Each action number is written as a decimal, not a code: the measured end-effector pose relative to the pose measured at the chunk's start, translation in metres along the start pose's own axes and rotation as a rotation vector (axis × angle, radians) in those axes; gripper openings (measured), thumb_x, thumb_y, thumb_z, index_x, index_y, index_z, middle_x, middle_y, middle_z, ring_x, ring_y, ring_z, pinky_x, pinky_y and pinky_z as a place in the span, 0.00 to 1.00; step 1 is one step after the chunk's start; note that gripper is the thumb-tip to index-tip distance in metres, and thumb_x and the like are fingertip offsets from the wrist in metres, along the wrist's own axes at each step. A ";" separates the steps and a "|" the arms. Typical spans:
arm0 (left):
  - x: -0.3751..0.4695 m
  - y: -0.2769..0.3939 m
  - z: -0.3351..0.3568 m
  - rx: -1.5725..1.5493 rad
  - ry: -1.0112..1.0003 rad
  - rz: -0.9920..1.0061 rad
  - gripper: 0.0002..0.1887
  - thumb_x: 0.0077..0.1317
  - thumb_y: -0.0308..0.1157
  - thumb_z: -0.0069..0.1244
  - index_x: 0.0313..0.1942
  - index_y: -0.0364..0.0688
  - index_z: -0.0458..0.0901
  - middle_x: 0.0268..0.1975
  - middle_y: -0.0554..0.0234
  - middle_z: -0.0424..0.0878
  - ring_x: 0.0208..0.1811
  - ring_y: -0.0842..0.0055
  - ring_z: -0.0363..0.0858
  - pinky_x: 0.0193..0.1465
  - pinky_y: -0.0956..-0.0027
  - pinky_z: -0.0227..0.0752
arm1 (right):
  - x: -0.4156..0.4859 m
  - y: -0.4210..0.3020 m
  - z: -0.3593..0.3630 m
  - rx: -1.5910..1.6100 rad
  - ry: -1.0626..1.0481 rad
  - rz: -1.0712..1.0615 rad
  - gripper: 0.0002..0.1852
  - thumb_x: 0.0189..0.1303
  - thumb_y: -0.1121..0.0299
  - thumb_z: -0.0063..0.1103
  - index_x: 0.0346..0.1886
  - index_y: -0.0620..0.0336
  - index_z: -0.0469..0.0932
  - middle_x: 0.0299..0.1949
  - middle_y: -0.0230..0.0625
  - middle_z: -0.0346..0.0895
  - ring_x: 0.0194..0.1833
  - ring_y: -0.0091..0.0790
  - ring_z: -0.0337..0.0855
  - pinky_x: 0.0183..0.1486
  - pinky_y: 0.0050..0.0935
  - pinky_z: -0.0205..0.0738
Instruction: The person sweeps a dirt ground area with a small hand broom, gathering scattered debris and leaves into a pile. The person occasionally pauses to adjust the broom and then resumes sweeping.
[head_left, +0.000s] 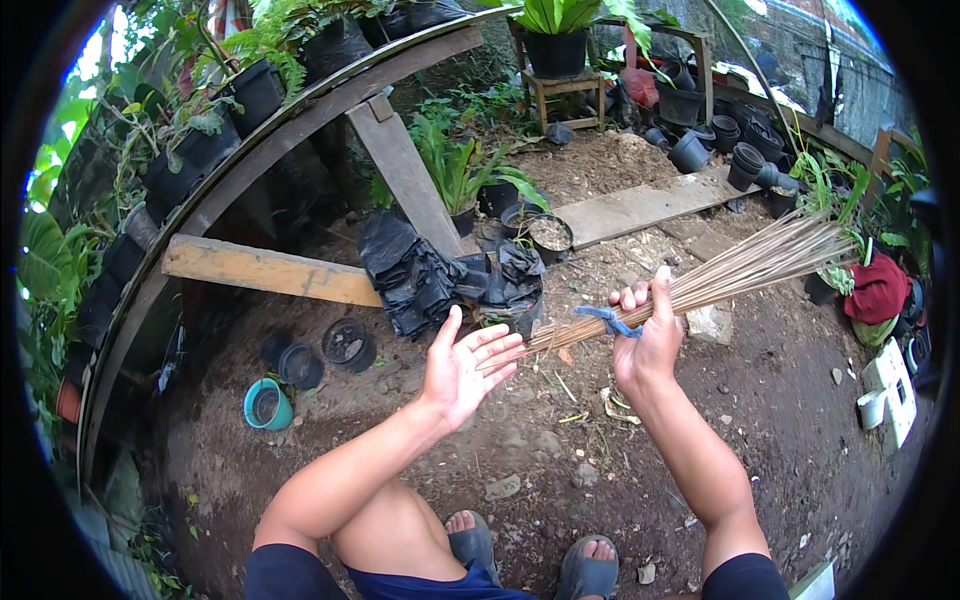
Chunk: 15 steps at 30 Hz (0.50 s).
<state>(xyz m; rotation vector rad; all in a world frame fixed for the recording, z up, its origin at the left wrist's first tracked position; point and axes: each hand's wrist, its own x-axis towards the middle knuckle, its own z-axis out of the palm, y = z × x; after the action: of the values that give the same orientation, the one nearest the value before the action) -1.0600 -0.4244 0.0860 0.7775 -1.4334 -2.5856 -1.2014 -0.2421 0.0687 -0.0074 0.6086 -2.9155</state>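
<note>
My right hand (649, 330) grips a stick broom (742, 266) made of thin palm ribs, close to the blue tie (611, 320) that binds it. The loose bristles fan out to the upper right, while the bound butt end points down left. By that butt end, my left hand (472, 364) is spread with its palm up and fingers apart; whether the fingertips touch the sticks I cannot tell. Just beyond the left hand, crumpled black plastic bags (420, 274) lie bunched over a pot.
A turquoise pot (268, 405) and several black pots stand on the bare soil at left. Wooden planks (270, 268) prop a curved plant shelf (315, 105). A flat board (652, 206) lies farther back. To the right are a maroon cloth (879, 292) and a white plastic piece (890, 394).
</note>
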 end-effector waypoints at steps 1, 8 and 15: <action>0.000 0.000 0.000 -0.015 0.031 0.014 0.51 0.74 0.74 0.38 0.71 0.29 0.70 0.68 0.42 0.79 0.71 0.60 0.77 0.77 0.55 0.66 | -0.002 0.000 0.002 0.001 -0.010 -0.002 0.16 0.81 0.56 0.58 0.39 0.53 0.68 0.29 0.27 0.68 0.32 0.25 0.70 0.50 0.36 0.76; -0.003 -0.002 0.003 -0.069 -0.029 0.067 0.52 0.75 0.72 0.39 0.75 0.27 0.65 0.74 0.39 0.73 0.74 0.60 0.73 0.81 0.57 0.61 | -0.014 0.014 0.005 -0.061 -0.156 -0.016 0.13 0.83 0.57 0.54 0.43 0.52 0.67 0.31 0.27 0.67 0.33 0.26 0.72 0.50 0.39 0.78; -0.007 -0.012 0.008 -0.024 -0.028 0.068 0.52 0.74 0.73 0.38 0.75 0.28 0.65 0.71 0.45 0.76 0.72 0.64 0.74 0.78 0.59 0.64 | -0.027 0.031 0.008 -0.094 -0.238 -0.033 0.09 0.84 0.61 0.53 0.47 0.52 0.67 0.30 0.28 0.67 0.33 0.27 0.73 0.48 0.41 0.79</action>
<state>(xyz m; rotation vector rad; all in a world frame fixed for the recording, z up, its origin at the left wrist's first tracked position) -1.0554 -0.4091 0.0824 0.6800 -1.4085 -2.5672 -1.1696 -0.2686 0.0644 -0.3731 0.7085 -2.8535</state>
